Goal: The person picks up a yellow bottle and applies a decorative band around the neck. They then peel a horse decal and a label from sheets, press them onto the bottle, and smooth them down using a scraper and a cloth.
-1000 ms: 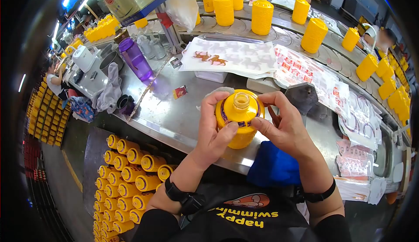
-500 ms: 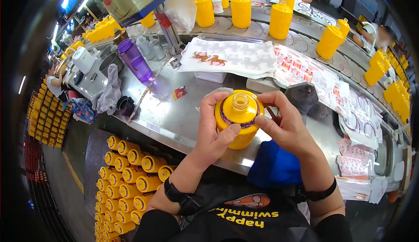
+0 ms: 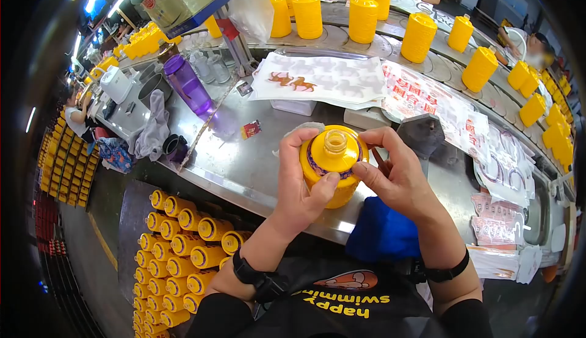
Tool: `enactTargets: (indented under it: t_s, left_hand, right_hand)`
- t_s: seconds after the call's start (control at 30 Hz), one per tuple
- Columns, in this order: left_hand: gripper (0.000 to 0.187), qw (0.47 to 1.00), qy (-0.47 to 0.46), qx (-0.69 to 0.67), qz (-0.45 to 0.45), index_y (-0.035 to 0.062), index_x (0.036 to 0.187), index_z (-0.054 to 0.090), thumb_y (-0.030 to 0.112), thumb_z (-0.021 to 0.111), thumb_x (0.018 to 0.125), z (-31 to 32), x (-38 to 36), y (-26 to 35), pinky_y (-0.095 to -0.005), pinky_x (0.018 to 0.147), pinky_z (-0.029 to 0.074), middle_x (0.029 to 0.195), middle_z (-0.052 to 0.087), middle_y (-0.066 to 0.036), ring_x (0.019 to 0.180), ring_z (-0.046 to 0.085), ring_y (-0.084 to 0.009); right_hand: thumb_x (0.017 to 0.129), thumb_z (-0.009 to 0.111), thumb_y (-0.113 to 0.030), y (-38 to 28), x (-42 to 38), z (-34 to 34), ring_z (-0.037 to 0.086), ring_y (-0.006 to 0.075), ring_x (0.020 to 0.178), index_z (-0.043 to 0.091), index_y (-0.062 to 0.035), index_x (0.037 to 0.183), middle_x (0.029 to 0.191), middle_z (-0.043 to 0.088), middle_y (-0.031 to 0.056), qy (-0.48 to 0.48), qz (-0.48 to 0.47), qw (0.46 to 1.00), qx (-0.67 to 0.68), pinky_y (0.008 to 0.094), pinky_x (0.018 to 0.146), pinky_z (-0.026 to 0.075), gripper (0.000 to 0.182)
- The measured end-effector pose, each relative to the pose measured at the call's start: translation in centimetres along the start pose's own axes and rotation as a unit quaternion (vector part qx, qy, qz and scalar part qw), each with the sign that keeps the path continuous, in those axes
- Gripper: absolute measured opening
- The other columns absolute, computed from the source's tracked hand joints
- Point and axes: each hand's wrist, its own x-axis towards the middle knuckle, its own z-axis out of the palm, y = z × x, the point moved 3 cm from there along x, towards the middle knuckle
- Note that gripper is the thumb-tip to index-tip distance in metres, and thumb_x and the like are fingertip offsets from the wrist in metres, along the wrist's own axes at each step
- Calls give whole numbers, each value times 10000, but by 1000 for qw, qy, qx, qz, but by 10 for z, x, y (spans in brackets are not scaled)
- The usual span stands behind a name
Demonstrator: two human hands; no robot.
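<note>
A yellow bottle [image 3: 332, 201] stands upright between my hands at the front of the steel table, its pale bare neck pointing up at me. Around its shoulder runs a purple patterned band. My left hand [image 3: 299, 179] is wrapped about the left side, thumb resting on the front of the band. From the right, my right hand [image 3: 397, 173] grips the bottle, its thumb pressing the band and its other fingers curled behind, partly hidden. A grey cloth [image 3: 303, 129] shows by my left fingertips. Just right of the bottle lies a blue cloth [image 3: 383, 228].
Decal sheets [image 3: 317, 82] lie behind the bottle, with a dark hexagonal block [image 3: 421, 135] to the right. A purple water bottle [image 3: 189, 85] stands left. Yellow bottles [image 3: 363, 19] line the conveyor [image 3: 390, 45]; several more [image 3: 183, 246] are stacked lower left. Co-workers sit beyond.
The yellow bottles on the conveyor have shifted along to the right. My thumbs have moved slightly on the band; the bottle in my hands stays in nearly the same place.
</note>
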Motion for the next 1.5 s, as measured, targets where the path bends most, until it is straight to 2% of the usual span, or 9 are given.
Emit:
enactTargets:
  t_s: [0.17,0.37,0.67,0.77,0.87,0.97,1.3,1.4,1.5]
  left_hand:
    - [622,1000,11,11,14,17,1332,310,133,656,828,2,-3,-1,-345,1062,362,1273,397,-136,1204,448,-214]
    - [512,980,-13,-194,-48,39,1344,314,191,585,938,-8,0,-3,-330,1077,333,1289,396,-111,1211,438,-189]
    - [458,992,-23,-123,8,20,1343,324,219,527,983,-9,-2,-12,-355,1108,292,1307,401,-124,1278,390,-208]
    - [419,995,59,14,81,9,1296,405,253,538,983,-12,-10,-17,-441,1136,253,1287,450,-175,1283,414,-300]
    - [372,916,81,314,237,26,1233,487,279,562,970,-13,-20,1,-532,1140,220,1256,501,-225,1250,448,-400]
    - [330,884,85,374,268,56,1191,527,265,600,946,-9,-38,6,-579,1124,232,1229,532,-240,1204,484,-438]
    - [352,990,38,8,134,40,1311,357,128,504,1004,-16,-29,-10,-419,1102,344,1396,435,-235,1383,375,-349]
    - [420,981,67,-168,72,50,1334,302,120,535,991,-6,-18,-3,-401,1105,341,1419,377,-203,1357,391,-308]
    - [472,987,73,-133,51,56,1335,276,92,569,967,3,-13,1,-382,1107,341,1373,352,-164,1305,413,-261]
  right_hand:
    - [841,749,-262,-7,-4,4,487,175,694,533,-5,1134,898,518,98,28,-100,991,-88,316,644,425,446]
    - [798,772,-259,-9,-3,8,484,186,699,535,-3,1123,911,514,100,40,-63,994,-75,326,650,425,477]
    - [804,757,-257,-13,0,7,465,163,660,532,-5,1123,878,503,85,28,-47,994,-96,313,607,414,465]
    - [813,750,-271,-12,-1,7,460,157,654,528,-8,1130,864,500,79,30,-40,994,-98,309,598,409,468]
    - [822,746,-285,-12,-1,7,458,157,658,525,-12,1136,866,494,77,27,-40,994,-97,306,602,408,471]
    - [822,752,-277,-10,-1,7,459,160,665,521,-15,1144,904,501,81,25,-43,994,-99,304,619,418,475]
    - [756,804,-223,3,-6,6,501,319,1169,365,-5,1418,1288,494,188,-6,-59,990,-127,371,972,437,824]
    - [755,803,-212,-6,-8,12,483,360,1203,371,10,1406,1291,490,215,5,-121,969,-216,399,1008,419,811]
    - [744,808,-196,-10,-13,16,478,382,1208,380,14,1396,1293,488,224,28,-105,969,-220,417,1006,423,808]
